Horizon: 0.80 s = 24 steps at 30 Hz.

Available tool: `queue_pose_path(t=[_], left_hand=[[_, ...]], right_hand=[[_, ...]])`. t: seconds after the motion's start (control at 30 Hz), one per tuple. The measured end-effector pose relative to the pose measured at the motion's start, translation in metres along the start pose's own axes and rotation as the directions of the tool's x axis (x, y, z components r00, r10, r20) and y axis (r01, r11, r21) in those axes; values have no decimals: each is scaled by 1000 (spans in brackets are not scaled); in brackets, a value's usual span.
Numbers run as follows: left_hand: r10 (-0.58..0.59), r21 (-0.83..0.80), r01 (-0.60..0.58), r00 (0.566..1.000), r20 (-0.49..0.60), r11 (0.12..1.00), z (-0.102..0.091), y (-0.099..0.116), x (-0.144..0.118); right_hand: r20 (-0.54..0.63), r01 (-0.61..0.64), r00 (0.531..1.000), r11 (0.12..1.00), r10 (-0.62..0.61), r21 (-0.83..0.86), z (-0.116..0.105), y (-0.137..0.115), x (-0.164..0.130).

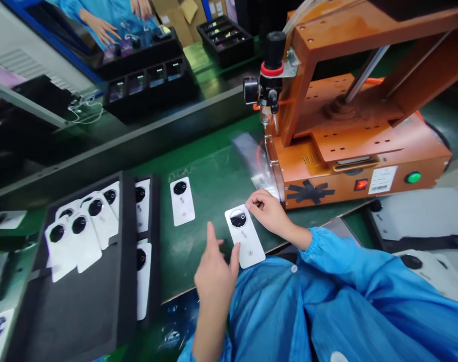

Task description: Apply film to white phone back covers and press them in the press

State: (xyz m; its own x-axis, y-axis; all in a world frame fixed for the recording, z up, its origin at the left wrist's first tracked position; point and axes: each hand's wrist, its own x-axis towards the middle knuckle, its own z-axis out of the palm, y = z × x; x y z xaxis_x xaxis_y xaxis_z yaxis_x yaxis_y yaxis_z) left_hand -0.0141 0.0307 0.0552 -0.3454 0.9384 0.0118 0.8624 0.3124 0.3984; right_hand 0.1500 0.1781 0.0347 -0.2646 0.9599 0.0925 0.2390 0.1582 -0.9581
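Note:
A white phone back cover (247, 244) with a round black camera window lies near the bench's front edge, just ahead of my lap. At its upper right corner, my right hand (268, 213) has its fingers curled in a pinch; whether a thin film is between them cannot be made out. My left hand (216, 269) is to the left of this cover, index finger stretched forward and thumb apart, its thumb tip by the cover's left edge. Farther left, a second white back cover (182, 206) lies flat on the green bench.
Left stands a black foam tray (81, 306) with several white covers (78, 231), beside a narrower slotted holder (153, 251). An orange press machine (327, 191) occupies the right, a clear plastic sheet (253, 156) beside it. Across the bench, a co-worker's hands (102, 30) are above black trays (149, 95).

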Motion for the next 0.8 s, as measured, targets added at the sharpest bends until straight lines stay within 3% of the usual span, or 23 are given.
queue_pose_path(t=[0.07, 0.13, 0.17, 0.23, 0.37, 0.57, 0.8], left_hand=[[248, 51, -248, 969, 12, 967, -7, -17, 0], [473, 21, -477, 876, 94, 879, -4, -30, -2], [529, 5, -534, 839, 124, 845, 1, -33, -4], [545, 20, -550, 831, 116, 835, 14, -32, -9], [499, 40, -500, 866, 42, 865, 32, -22, -17], [493, -20, -492, 869, 35, 870, 29, -27, -15], [496, -33, -496, 868, 19, 868, 29, -28, -14]], right_hand=[[-2, 7, 1000, 1000, -7, -26, 0, 0, 5], [14, 22, 1000, 998, -21, -59, -1, 0, 9], [32, 28, 999, 997, -26, -77, -2, 0, 10], [83, 38, 996, 993, -29, -109, -3, 0, 13], [223, 41, 975, 984, -1, -174, -4, -2, 19], [367, 41, 925, 939, 94, -342, -1, -15, 27], [439, 81, 886, 882, 150, -464, 0, -23, 27]])
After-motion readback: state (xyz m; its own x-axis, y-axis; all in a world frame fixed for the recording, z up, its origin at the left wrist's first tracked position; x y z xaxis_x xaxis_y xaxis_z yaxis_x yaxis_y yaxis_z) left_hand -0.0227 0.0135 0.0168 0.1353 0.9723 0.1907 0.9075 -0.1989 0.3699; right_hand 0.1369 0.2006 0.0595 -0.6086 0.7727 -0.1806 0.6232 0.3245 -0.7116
